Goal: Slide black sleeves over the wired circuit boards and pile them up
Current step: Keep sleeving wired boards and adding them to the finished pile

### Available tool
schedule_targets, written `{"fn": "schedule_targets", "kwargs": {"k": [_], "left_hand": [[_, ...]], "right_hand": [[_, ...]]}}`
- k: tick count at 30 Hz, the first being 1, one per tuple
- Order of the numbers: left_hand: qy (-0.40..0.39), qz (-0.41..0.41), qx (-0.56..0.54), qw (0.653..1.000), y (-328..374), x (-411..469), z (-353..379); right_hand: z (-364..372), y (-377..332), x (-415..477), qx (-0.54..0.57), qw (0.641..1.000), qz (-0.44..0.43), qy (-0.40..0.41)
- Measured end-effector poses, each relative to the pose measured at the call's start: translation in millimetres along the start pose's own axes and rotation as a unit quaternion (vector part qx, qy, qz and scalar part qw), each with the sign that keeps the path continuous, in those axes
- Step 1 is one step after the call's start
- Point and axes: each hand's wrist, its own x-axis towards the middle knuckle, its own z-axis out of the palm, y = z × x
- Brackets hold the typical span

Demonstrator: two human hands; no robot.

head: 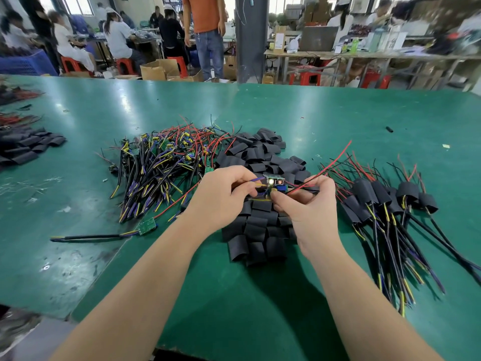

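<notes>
Both hands pinch one small wired green circuit board (273, 184) above a heap of flat black sleeves (256, 230); left hand (223, 196) grips its purple-yellow leads, right hand (307, 201) its red-black wires, fingertips hiding the board's underside.

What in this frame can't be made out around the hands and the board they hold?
- Head view: part of the circuit board, covered by the left hand and right hand.
- Whether a black sleeve is already partly on it: the right hand's fingers hide that.
- Board markings: too small.
- Background workers: blurred.
</notes>
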Motion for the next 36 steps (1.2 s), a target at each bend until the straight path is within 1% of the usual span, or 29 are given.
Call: {"fn": "schedule_targets", "kwargs": {"k": [1, 3, 5, 7, 9, 11, 13, 15, 16, 17, 19, 21, 22, 24, 26, 27, 28, 30, 31, 33, 34, 35, 36], "left_hand": [[0.004, 0.005, -0.004, 1.000, 0.5, -1.0, 0.2], [0.004, 0.007, 0.005, 1.000, 0.4, -2.5, 0.7], [0.000, -0.012, 0.018, 1.000, -1.7, -0.3, 0.0], [-0.006, -0.033, 0.008, 0.999, -2.0, 3.0, -0.7], [-0.005, -0.019, 0.002, 1.000, -0.4, 4.2, 0.1], [0.008, 0.020, -0.003, 1.000, 2.9, 2.5, 1.0], [0.018, 0.056, -0.026, 0.998, 6.8, -1.7, 3.0], [0.028, 0.072, -0.037, 0.996, 10.0, -3.9, 5.5], [0.039, 0.067, -0.033, 0.996, 9.8, -3.3, 6.2], [0.056, 0.050, -0.021, 0.997, 8.2, -1.3, 5.7], [0.106, -0.008, 0.023, 0.994, -1.0, 7.0, -2.2], [0.167, -0.069, 0.073, 0.981, -17.5, 15.5, -17.1], [0.185, -0.098, 0.093, 0.973, -26.8, 18.6, -25.1], [0.180, -0.164, 0.159, 0.957, -43.9, 21.5, -35.4], [0.154, -0.232, 0.242, 0.929, -49.7, 19.9, -36.1], [0.146, -0.247, 0.256, 0.923, -48.0, 17.4, -32.8], [0.144, -0.238, 0.257, 0.925, -44.2, 15.4, -28.8], [0.136, -0.167, 0.236, 0.948, -31.6, 10.5, -20.2], [0.116, -0.123, 0.197, 0.966, -24.9, 6.5, -16.2], [0.037, -0.055, 0.088, 0.994, -7.2, -3.2, -7.8], [-0.006, -0.027, 0.058, 0.998, 0.7, -6.9, -2.9], [-0.032, 0.008, 0.063, 0.997, 5.8, -9.1, 3.5], [-0.040, 0.044, 0.087, 0.994, 9.7, -10.3, 10.7]], "right_hand": [[-0.2, -0.5, -0.7, 0.004, 1.000, -0.007, 0.002], [-0.7, -2.5, -1.6, -0.017, 0.999, -0.047, 0.001], [-0.7, -4.8, -2.0, -0.042, 0.996, -0.083, -0.011], [0.2, -4.9, -2.5, -0.055, 0.994, -0.092, -0.030], [1.4, -3.0, -2.9, -0.062, 0.993, -0.091, -0.038], [1.1, -1.4, -1.5, -0.040, 0.996, -0.072, -0.021], [-0.7, 0.2, 1.9, 0.035, 0.999, -0.017, -0.005], [-2.6, 3.1, 5.8, 0.107, 0.993, 0.039, 0.000], [-3.4, 4.3, 7.3, 0.114, 0.992, 0.051, 0.005], [-4.0, 4.6, 8.2, 0.113, 0.992, 0.057, 0.010], [-4.1, 3.2, 8.2, 0.114, 0.991, 0.064, 0.013], [-4.4, 2.5, 8.1, 0.126, 0.989, 0.079, 0.007], [-4.2, 1.6, 7.6, 0.131, 0.987, 0.088, 0.002], [-4.2, 0.0, 6.8, 0.122, 0.988, 0.099, -0.011], [-4.3, -2.4, 6.1, 0.101, 0.990, 0.100, -0.023], [-4.5, -3.7, 5.8, 0.097, 0.990, 0.100, -0.024], [-4.5, -4.4, 5.5, 0.099, 0.990, 0.102, -0.023], [-4.6, -4.7, 5.4, 0.113, 0.987, 0.111, -0.017], [-4.5, -4.9, 5.4, 0.119, 0.986, 0.115, -0.015], [-3.8, -5.6, 5.1, 0.122, 0.986, 0.116, -0.012], [-3.1, -6.2, 4.9, 0.122, 0.986, 0.114, -0.012], [-2.9, -6.8, 4.4, 0.123, 0.986, 0.112, -0.014], [-2.6, -7.1, 4.0, 0.123, 0.986, 0.109, -0.019]]}}
